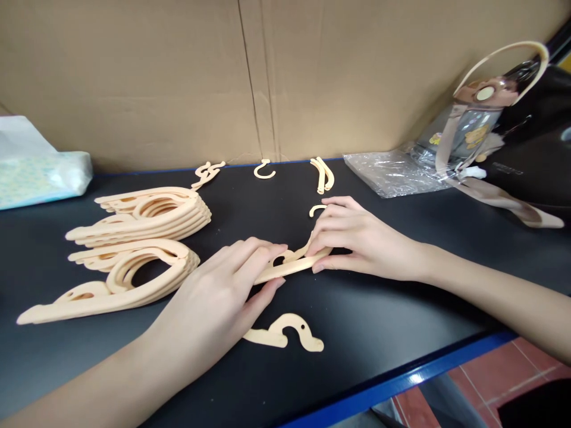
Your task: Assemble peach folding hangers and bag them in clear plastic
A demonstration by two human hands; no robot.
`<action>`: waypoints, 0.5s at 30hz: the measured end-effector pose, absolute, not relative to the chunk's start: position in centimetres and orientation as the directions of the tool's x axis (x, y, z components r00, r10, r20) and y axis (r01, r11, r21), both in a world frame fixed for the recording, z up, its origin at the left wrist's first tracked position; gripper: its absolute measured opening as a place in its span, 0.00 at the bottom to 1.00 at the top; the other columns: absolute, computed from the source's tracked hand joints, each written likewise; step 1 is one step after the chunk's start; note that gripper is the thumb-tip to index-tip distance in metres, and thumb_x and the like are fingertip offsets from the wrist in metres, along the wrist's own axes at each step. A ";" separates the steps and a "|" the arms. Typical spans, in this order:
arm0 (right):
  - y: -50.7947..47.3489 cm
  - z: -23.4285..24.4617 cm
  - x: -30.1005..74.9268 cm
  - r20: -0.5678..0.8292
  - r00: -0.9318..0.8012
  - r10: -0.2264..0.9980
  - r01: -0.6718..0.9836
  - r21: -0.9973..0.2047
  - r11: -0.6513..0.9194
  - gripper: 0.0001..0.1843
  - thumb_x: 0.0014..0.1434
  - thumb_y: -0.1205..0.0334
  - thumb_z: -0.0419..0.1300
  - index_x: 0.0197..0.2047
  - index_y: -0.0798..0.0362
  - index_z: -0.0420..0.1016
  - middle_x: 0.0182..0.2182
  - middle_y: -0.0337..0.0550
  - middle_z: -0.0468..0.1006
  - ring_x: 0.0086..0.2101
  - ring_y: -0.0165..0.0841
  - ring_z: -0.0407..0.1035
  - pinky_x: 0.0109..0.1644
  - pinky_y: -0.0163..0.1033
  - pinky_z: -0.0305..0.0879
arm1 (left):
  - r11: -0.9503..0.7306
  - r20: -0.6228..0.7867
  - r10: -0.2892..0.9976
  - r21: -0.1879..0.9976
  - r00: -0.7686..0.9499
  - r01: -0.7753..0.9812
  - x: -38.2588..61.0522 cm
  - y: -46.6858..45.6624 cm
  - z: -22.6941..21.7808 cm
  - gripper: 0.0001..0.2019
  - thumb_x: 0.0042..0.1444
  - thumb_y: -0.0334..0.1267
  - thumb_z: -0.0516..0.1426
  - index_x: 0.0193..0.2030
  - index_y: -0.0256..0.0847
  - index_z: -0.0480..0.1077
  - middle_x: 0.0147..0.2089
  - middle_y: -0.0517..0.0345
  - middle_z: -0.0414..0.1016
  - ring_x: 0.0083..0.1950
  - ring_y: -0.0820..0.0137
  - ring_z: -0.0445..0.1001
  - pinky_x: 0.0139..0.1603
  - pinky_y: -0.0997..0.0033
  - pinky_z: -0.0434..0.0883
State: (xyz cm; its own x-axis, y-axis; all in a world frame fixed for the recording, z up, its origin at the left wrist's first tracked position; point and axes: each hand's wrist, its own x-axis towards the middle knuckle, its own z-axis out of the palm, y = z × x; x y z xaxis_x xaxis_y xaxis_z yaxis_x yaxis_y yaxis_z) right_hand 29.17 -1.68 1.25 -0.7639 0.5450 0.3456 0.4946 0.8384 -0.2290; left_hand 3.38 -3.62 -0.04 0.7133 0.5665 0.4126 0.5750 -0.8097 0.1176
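My left hand (232,279) pinches the left end of a cream-coloured folding hanger (292,266) between thumb and fingers. The hanger's other end is in my right hand (357,241), whose fingers wrap over it and hide part of it. A small hook (316,210) pokes out behind my right fingers; whether it is joined to the hanger I cannot tell. Just in front of my left hand lies a loose curved hanger arm (289,333) on the black table, its left end hidden by the hand.
Two stacks of folded hangers, a rear one (147,220) and a front one (129,285), lie at left. Along the back are curved pieces (209,173), a hook (265,170) and slim bars (322,175). A tissue pack (44,172), plastic bag (392,172), strapped bottle (473,128) and black bag (535,148) stand around.
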 end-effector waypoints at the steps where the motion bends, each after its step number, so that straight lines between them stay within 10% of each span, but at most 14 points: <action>1: -1.6 1.2 29.2 0.347 -0.766 0.541 0.497 -0.214 0.841 0.09 0.65 0.57 0.62 0.40 0.53 0.79 0.36 0.40 0.79 0.40 0.33 0.70 0.66 0.49 0.49 | -0.807 0.407 0.576 0.144 0.709 0.573 3.4 -3.6 0.0 0.12 0.67 0.35 0.55 0.55 0.39 0.66 0.51 0.52 0.77 0.45 0.63 0.77 0.43 0.62 0.74; 15: -1.6 1.4 29.1 0.297 -0.761 0.577 0.507 -0.283 0.814 0.06 0.64 0.60 0.63 0.39 0.53 0.72 0.37 0.39 0.79 0.44 0.35 0.68 0.64 0.45 0.51 | -0.792 0.398 0.606 0.226 0.688 0.567 3.3 -3.5 -0.4 0.13 0.64 0.32 0.54 0.55 0.38 0.67 0.46 0.57 0.75 0.43 0.69 0.74 0.41 0.70 0.71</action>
State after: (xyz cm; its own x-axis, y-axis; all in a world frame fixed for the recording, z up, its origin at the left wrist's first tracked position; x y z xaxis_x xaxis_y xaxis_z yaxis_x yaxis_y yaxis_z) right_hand 29.14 -1.65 1.35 -0.7605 0.5772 0.2974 0.5073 0.8141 -0.2827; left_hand 3.27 -3.53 -0.37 0.6884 0.6065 0.3979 0.5671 -0.7920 0.2260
